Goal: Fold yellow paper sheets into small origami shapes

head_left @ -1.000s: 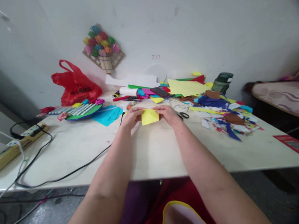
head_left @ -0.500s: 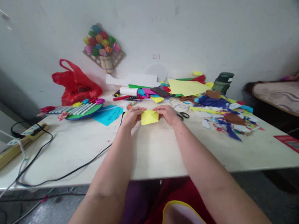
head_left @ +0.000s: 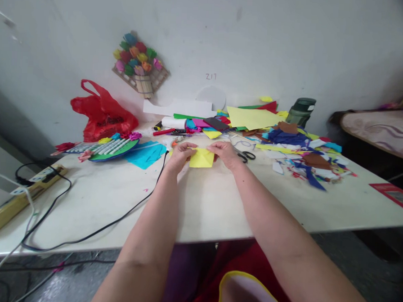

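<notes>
Paper (head_left: 202,158), yellow, partly folded, pinched between left hand (head_left: 182,154) and right hand (head_left: 227,153), low over the table (head_left: 202,200). First creases look made; shape unfinished. Scissors (head_left: 246,156) just beside the right hand; scraps (head_left: 299,151) beyond.

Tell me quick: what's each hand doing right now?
Left hand: closed on the left edge of the folded yellow paper square.
Right hand: closed on the paper's right edge.
</notes>
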Demonstrator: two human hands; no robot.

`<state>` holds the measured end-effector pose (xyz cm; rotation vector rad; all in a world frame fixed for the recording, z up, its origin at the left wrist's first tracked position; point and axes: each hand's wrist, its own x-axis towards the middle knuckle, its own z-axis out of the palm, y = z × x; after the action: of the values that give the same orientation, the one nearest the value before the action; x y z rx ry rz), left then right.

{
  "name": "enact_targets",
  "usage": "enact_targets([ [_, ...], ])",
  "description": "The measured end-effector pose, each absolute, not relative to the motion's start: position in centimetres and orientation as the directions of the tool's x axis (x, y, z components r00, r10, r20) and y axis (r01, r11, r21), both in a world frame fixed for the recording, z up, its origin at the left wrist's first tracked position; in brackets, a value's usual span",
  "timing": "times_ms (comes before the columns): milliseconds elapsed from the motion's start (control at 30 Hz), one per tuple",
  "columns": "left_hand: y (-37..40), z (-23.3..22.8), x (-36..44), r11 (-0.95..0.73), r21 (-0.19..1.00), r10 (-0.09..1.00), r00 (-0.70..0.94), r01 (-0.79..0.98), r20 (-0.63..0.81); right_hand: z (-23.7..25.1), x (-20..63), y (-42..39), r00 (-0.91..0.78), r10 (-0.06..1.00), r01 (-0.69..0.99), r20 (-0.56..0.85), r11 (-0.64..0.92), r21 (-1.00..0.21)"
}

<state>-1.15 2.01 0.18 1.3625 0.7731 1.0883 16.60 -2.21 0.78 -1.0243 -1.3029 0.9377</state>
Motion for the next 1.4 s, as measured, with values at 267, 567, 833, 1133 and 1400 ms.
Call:
enact_targets([
  [267,1.95,0.08,-1.05,-0.098,0.966,0.903,0.385,-0.24,0.187,0.34,16.63,-1.57,0.105,0.951,0.026,0.289,0.288,-0.957],
  [567,2.03,0.13,-0.94,-0.049,0.958,0.918,0.366,-0.282,0.155,0.29,16.57,-1.56,0.09,0.955,0.023,0.283,0.282,-0.959],
  [833,1.85,0.42,-0.9,-0.06,0.968,0.922,0.359,-0.243,0.147,0.73,16.96,-1.84,0.113,0.983,-0.05,0.142,0.149,-0.988],
  [1133,1.92,0.32,-0.87,-0.084,0.974,0.915,0.371,-0.209,0.159,0.75,16.9,-1.93,0.124,0.98,0.084,0.154,0.144,-0.986],
  [1400,1.99,0.29,-0.87,-0.101,0.981,0.925,0.346,-0.168,0.155,0.54,16.99,-1.82,0.071,0.978,0.103,0.196,0.188,-0.977],
])
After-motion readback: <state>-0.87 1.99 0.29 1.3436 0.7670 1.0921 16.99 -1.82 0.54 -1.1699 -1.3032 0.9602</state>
